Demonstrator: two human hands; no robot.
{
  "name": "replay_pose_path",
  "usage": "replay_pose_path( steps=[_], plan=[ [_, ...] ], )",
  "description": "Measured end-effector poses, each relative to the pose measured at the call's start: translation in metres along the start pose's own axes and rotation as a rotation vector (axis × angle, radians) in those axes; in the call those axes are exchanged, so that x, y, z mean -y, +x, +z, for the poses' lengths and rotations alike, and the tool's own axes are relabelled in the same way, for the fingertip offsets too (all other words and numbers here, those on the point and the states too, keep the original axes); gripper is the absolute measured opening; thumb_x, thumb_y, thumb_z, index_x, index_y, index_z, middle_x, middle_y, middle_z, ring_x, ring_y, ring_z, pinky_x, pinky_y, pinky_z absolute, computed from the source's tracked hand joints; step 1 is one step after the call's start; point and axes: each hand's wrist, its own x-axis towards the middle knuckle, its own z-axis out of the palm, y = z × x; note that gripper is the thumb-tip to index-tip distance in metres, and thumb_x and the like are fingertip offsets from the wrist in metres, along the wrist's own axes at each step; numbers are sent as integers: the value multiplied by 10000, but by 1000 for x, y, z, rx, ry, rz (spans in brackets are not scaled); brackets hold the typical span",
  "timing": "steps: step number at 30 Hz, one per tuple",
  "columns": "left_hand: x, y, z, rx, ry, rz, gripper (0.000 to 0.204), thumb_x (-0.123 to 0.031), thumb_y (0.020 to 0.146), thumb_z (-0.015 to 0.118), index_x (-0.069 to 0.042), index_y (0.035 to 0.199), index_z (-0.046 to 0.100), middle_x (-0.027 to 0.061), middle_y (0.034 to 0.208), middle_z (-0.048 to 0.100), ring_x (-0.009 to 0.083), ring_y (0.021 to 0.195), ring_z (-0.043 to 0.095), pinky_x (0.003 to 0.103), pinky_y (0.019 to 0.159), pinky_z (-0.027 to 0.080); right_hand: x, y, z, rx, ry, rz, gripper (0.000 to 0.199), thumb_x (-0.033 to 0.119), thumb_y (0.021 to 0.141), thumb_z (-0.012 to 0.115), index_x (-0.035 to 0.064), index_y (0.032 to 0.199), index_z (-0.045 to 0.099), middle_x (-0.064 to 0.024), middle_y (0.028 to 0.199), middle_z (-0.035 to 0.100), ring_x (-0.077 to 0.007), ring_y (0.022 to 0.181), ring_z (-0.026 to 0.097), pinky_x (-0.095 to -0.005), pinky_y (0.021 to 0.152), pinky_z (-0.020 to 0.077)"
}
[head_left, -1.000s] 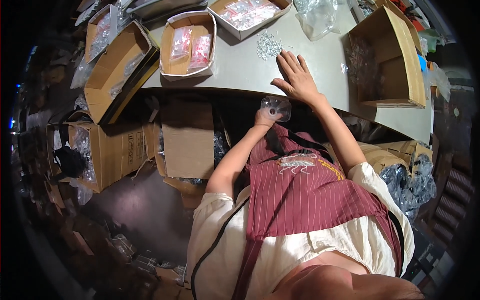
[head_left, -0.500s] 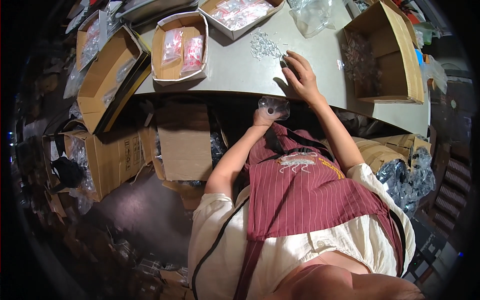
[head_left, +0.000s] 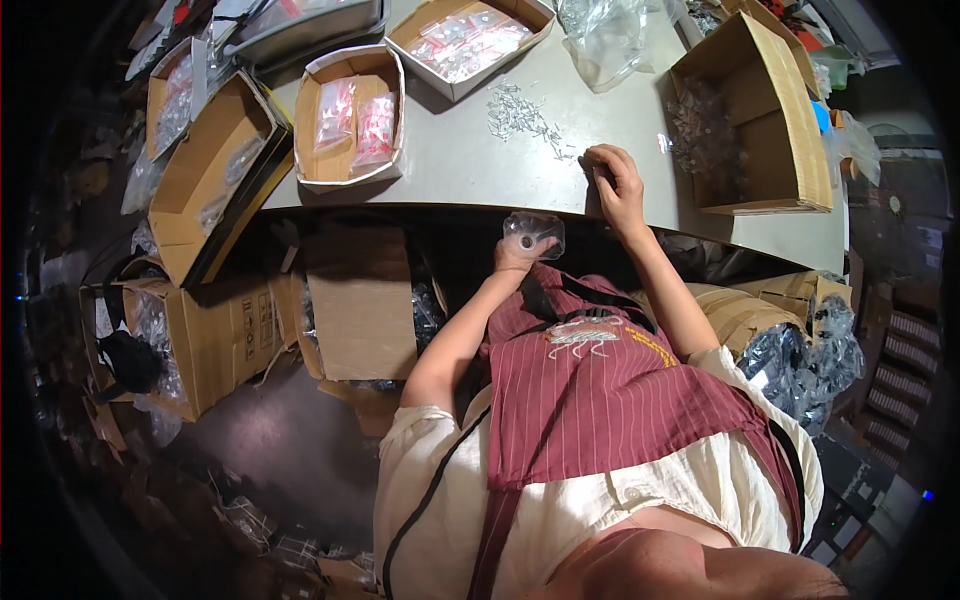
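Observation:
My left hand (head_left: 513, 259) is closed on a small clear plastic bag (head_left: 546, 229), just off the table's near edge. A round piece with a dark centre shows in or behind the bag; I cannot make out which. On the tabletop, my right hand (head_left: 620, 188) rests with its fingers curled in and pressed together. Whatever those fingers hold, if anything, is hidden. Loose small silver screws (head_left: 520, 114) lie spread on the table beyond and left of the right hand, with a few trailing toward its fingertips.
An open carton (head_left: 345, 170) with red-and-clear packets stands on the left of the grey table (head_left: 450, 180). Behind it sits another shallow carton (head_left: 452, 85) of packets. A tall box (head_left: 780, 130) is at right, near a clear bag (head_left: 605, 45). Cardboard boxes (head_left: 355, 300) stand below the table.
My right hand has drawn back from the screws toward the near edge, its fingers curling in from a spread pose. The left hand still holds the bag, which has shifted slightly.

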Motion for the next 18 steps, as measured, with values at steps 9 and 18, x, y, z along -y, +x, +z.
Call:
replay_pose_path(
  steps=[9, 18],
  plan=[
    [21, 5, 10, -6, -14, 10, 527, -583, 773, 791, -92, 963, 774, 146, 945, 758, 335, 890, 732, 412, 752, 584, 12, -7, -4, 20, -293, -103, 157, 16, 833, 697, 50, 985, 674, -107, 1015, 641, -332, 977, 577, -415, 874, 462],
    [21, 3, 9, 12, -77, -31, 524, -568, 768, 796, -101, 1003, 769, 145, 978, 757, 330, 914, 731, 408, 758, 583, 10, 11, 8, 84, -258, -184, 106, 54, 848, 699, 71, 948, 669, -82, 932, 652, -319, 888, 578, -407, 810, 462]
  ],
)
